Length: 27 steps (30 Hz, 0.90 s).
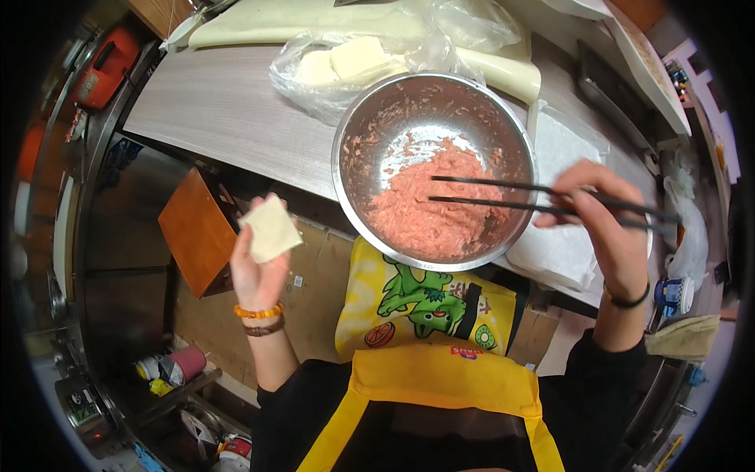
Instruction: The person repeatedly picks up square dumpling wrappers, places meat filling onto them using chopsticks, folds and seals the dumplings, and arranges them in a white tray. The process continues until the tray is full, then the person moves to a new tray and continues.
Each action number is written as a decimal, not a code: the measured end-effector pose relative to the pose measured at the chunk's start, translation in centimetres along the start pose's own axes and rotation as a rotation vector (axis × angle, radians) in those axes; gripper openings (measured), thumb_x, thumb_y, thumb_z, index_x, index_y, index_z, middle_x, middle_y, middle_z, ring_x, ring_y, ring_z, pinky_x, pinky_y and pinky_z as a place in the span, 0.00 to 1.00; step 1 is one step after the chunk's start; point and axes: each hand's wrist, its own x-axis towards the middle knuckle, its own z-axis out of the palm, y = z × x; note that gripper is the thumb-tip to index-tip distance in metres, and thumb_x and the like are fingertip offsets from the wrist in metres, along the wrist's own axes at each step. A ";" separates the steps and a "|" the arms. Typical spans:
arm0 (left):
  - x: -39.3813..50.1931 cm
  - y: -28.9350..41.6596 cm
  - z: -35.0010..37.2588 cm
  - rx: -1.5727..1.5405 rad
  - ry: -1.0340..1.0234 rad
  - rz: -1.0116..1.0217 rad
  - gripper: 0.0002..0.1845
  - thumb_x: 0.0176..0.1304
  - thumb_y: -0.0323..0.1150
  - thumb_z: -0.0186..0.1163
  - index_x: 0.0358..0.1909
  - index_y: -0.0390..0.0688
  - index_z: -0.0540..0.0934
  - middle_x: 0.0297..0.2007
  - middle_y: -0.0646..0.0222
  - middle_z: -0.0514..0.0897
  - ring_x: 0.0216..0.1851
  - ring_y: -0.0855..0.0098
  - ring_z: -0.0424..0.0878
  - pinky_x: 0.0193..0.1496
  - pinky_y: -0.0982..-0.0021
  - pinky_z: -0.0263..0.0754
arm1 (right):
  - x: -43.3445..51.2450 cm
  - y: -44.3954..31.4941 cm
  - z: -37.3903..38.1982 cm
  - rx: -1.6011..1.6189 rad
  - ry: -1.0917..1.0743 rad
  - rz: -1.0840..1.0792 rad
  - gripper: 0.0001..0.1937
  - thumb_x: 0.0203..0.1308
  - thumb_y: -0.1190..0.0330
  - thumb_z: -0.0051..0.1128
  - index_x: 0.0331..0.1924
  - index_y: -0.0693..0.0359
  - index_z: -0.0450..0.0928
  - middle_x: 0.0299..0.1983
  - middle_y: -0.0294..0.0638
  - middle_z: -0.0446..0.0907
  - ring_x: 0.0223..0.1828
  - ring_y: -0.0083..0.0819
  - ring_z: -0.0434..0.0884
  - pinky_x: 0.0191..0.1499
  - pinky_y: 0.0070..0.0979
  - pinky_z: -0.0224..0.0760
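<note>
My left hand (260,265) is held palm up, away from the counter, with one square dough wrapper (271,229) lying across its fingers. A pair of black chopsticks (492,192) is gripped in my right hand (604,221), slightly blurred. Their tips are spread apart over pink minced meat (442,206), and I cannot tell if they touch it. The meat sits in a large stainless steel bowl (341,171) at the counter's front edge, with smears up the wall. Behind the bowl, more square wrappers (357,57) are stacked in a clear plastic bag (287,82).
The grey counter (236,100) bears a rolled pale mat (501,71) at the back and white paper sheets (554,253) right of the bowl. A wooden stool (197,233) stands below at left. A yellow printed apron (442,377) covers my front. A dark tray (613,100) leans at right.
</note>
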 end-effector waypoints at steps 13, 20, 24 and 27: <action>-3.4 -3.5 3.8 -0.149 -0.127 -0.118 0.25 0.67 0.35 0.42 0.64 0.40 0.55 0.65 0.60 0.57 0.65 0.60 0.56 0.67 0.55 0.51 | 8.1 2.2 7.0 -0.456 -0.170 0.028 0.10 0.58 0.69 0.50 0.32 0.68 0.77 0.24 0.38 0.78 0.28 0.23 0.78 0.33 0.20 0.72; -3.6 -4.2 4.4 -0.233 -0.166 -0.243 0.24 0.68 0.36 0.39 0.64 0.40 0.55 0.65 0.58 0.56 0.65 0.59 0.56 0.66 0.56 0.52 | 8.2 3.0 7.0 -0.095 -0.155 0.140 0.09 0.60 0.71 0.50 0.33 0.72 0.75 0.30 0.43 0.79 0.30 0.30 0.82 0.33 0.20 0.76; -3.5 -4.6 4.4 -0.174 -0.147 -0.241 0.25 0.68 0.36 0.39 0.64 0.38 0.54 0.66 0.57 0.55 0.65 0.59 0.56 0.66 0.56 0.51 | 6.8 2.7 6.7 -0.116 -0.186 0.095 0.09 0.60 0.71 0.50 0.34 0.72 0.76 0.29 0.42 0.79 0.29 0.27 0.81 0.33 0.19 0.75; -3.4 -4.8 4.6 -0.149 -0.150 -0.228 0.25 0.68 0.37 0.39 0.64 0.38 0.54 0.66 0.57 0.55 0.65 0.59 0.56 0.67 0.57 0.50 | 6.2 2.7 5.8 -0.077 -0.193 0.095 0.10 0.60 0.70 0.49 0.35 0.70 0.77 0.28 0.42 0.80 0.28 0.25 0.82 0.31 0.17 0.75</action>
